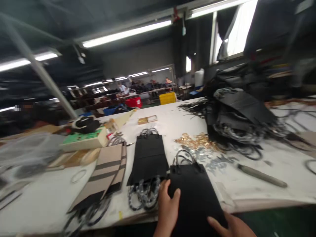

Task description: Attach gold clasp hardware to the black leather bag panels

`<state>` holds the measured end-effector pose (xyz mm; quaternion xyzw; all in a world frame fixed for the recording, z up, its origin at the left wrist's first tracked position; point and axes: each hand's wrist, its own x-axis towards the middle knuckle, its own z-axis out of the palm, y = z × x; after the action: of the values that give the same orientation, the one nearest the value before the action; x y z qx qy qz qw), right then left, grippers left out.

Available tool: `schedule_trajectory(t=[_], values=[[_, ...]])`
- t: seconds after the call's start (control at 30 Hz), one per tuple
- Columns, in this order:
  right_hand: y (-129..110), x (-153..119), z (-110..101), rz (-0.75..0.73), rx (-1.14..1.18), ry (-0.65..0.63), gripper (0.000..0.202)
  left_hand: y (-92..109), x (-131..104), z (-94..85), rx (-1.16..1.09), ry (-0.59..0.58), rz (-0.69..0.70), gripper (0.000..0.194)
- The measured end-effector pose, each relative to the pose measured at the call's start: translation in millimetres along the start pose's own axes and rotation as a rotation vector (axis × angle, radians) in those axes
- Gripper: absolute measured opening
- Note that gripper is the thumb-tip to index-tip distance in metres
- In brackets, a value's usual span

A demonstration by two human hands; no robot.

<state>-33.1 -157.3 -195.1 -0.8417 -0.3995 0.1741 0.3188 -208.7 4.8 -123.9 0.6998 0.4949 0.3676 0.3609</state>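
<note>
A flat black bag panel with a looped handle [192, 196] lies at the table's near edge, in front of me. My left hand [168, 204] grips its left edge, thumb on top. At the lower right edge, my right hand [229, 225] has its thumb over the panel, and its other fingers are mostly hidden. Just left is a stack of similar black panels [149, 154], with wrapped handles hanging toward me. Farther left lie beige panels with dark stripes [106, 169], also with handles.
Gold metal pieces [195, 141] and grey bits [219, 163] lie beyond the panel. A dark rod-like tool [263, 176] is at right. Behind rises a heap of black bag parts [242, 112]. A green-topped box [85, 138] and clear plastic [27, 151] occupy the left.
</note>
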Motion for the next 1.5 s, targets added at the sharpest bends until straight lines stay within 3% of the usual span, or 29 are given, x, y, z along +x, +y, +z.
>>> schedule_trajectory(t=[0.1, 0.27, 0.33, 0.5, 0.6, 0.7, 0.77, 0.87, 1.0, 1.17, 1.27, 1.33, 1.43, 1.5], values=[[16, -8, -29, 0.006, -0.051, -0.12, 0.046, 3, 23, 7.4, 0.065, -0.009, 0.098, 0.047], [-9, 17, -65, -0.042, -0.218, -0.186, 0.029, 16, 37, 9.2, 0.182, 0.015, 0.198, 0.044], [-19, 32, -86, -0.094, -0.246, -0.197, 0.032, 19, 42, 9.6, 0.217, 0.011, 0.227, 0.039], [-30, 110, -126, -0.173, -0.1, 0.029, 0.029, 17, 52, 11.0, 0.202, -0.023, 0.233, 0.032], [-29, 179, -125, -0.152, -0.088, 0.151, 0.021, 15, 54, 11.1, 0.164, -0.065, 0.133, 0.034], [-27, 238, -111, -0.102, -0.118, 0.17, 0.029, 16, 57, 9.2, 0.172, -0.105, 0.057, 0.037], [-26, 262, -100, -0.067, -0.136, 0.169, 0.031, 19, 58, 6.9, 0.195, -0.103, 0.068, 0.035], [-23, 279, -88, -0.027, -0.153, 0.176, 0.023, 24, 57, 4.2, 0.201, -0.079, 0.138, 0.029], [-19, 282, -85, -0.037, -0.091, 0.197, 0.016, 26, 54, 6.5, 0.065, -0.145, 0.024, 0.03], [-24, 261, -99, -0.102, 0.156, 0.245, 0.03, 24, 51, 14.2, -0.485, -0.271, -0.292, 0.039], [-40, 215, -104, -0.149, 0.391, 0.224, 0.041, 28, 52, 17.0, -0.664, -0.255, -0.369, 0.044], [-55, 172, -99, -0.203, 0.614, 0.184, 0.035, 33, 53, 18.7, -0.672, -0.254, -0.377, 0.051], [-76, 115, -74, -0.253, 0.804, 0.025, 0.029, 37, 54, 22.7, -0.559, -0.265, -0.293, 0.05], [-85, 93, -54, -0.224, 0.864, -0.069, 0.042, 37, 55, 26.1, -0.437, -0.235, -0.218, 0.06]])
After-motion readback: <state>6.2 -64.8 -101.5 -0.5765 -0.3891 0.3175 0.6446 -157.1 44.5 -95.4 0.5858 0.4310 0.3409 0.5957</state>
